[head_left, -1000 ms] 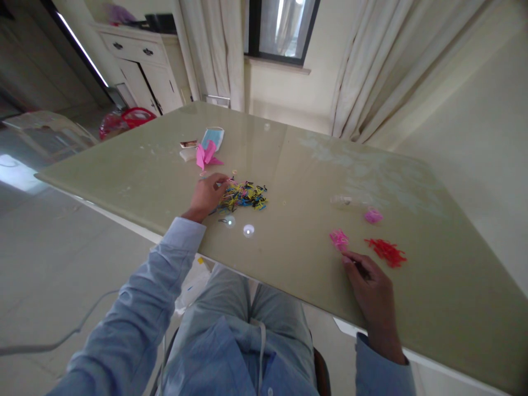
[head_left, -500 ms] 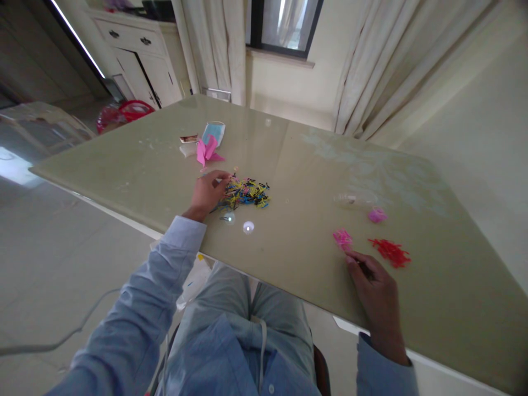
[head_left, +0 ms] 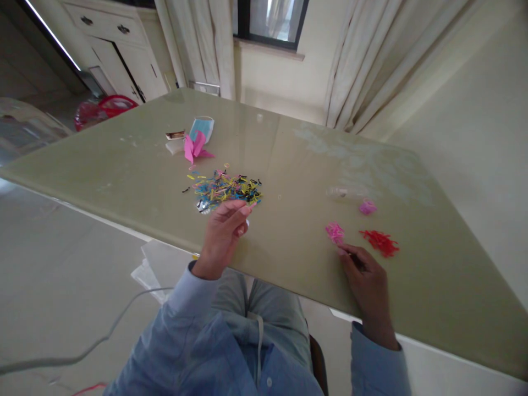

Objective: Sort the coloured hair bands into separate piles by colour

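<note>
My left hand (head_left: 225,234) is closed in a pinch on a small pink rubber band (head_left: 253,204), just in front of a loose pile of mixed rubber bands (head_left: 226,187) in yellow, blue, black and pink. On the right, my right hand (head_left: 367,280) has thumb and forefinger pressed together at the near edge of a small heap of pink rubber bands (head_left: 334,232). Whatever those fingertips hold is too small to make out. Beside that hand lies a heap of red rubber bands (head_left: 380,243).
Behind the heaps lie a clear plastic bottle or tube (head_left: 348,191) and a purple-pink bundle (head_left: 367,207). At the table's far left are a blue face mask (head_left: 202,130), folded pink paper (head_left: 196,147) and a small packet (head_left: 175,135). A cable (head_left: 103,335) runs across the floor.
My left hand has moved from the pile's left side toward me and rightward, now with a pink band in its fingertips. My right hand stays by the pink heap. The view has shifted slightly.
</note>
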`<state>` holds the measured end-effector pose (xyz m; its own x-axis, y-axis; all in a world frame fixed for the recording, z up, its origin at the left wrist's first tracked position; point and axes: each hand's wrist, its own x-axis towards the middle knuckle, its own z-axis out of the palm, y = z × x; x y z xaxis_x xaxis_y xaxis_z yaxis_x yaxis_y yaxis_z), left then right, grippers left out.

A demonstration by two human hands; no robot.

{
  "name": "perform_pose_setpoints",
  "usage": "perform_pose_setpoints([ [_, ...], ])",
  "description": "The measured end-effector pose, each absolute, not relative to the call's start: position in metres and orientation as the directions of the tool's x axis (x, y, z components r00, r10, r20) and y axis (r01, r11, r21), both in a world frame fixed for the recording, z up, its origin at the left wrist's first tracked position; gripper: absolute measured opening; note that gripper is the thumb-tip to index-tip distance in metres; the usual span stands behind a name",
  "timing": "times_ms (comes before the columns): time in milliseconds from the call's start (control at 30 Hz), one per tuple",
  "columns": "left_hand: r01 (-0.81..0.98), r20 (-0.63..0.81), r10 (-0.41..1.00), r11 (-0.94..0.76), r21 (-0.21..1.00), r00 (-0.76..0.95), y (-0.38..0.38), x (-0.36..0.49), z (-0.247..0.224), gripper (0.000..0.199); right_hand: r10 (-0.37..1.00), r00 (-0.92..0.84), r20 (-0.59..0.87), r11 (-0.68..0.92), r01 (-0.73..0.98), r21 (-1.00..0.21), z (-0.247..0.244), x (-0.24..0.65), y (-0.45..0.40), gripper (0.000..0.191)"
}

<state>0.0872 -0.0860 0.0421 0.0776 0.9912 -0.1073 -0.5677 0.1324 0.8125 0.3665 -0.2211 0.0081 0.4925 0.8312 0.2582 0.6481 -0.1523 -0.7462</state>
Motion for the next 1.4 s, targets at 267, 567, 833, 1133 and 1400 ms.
perform_pose_setpoints([
  [267, -0.651, -0.228, 0.912, 0.404, 0.643, 0.341, -0.125, 0.133, 0.043, 0.031, 0.833, 0.478, 0.279, -0.128, 0.657, -0.743, 0.011, 0.364, -0.221, 0.027],
  [567, -0.566, -0.232, 0.895, 0.425, 0.706, 0.381, -0.128, 0.156, 0.047, 0.031, 0.842, 0.464, 0.276, -0.105, 0.642, -0.759, 0.011, 0.362, -0.221, 0.025],
  [833, -0.34, -0.071, 0.951, 0.176, 0.924, 0.301, -0.119, 0.177, 0.054, 0.025, 0.843, 0.452, 0.292, -0.086, 0.649, -0.756, 0.008, 0.363, -0.221, 0.025],
  [1133, 0.235, 0.218, 0.869, -0.348, 0.908, 0.444, -0.105, 0.236, 0.039, 0.011, 0.846, 0.453, 0.28, -0.092, 0.643, -0.761, 0.008, 0.363, -0.221, 0.024],
  [1400, 0.26, 0.15, 0.844, -0.32, 0.911, 0.514, -0.098, 0.243, 0.026, 0.03, 0.849, 0.453, 0.271, -0.087, 0.627, -0.774, 0.01, 0.362, -0.221, 0.025],
])
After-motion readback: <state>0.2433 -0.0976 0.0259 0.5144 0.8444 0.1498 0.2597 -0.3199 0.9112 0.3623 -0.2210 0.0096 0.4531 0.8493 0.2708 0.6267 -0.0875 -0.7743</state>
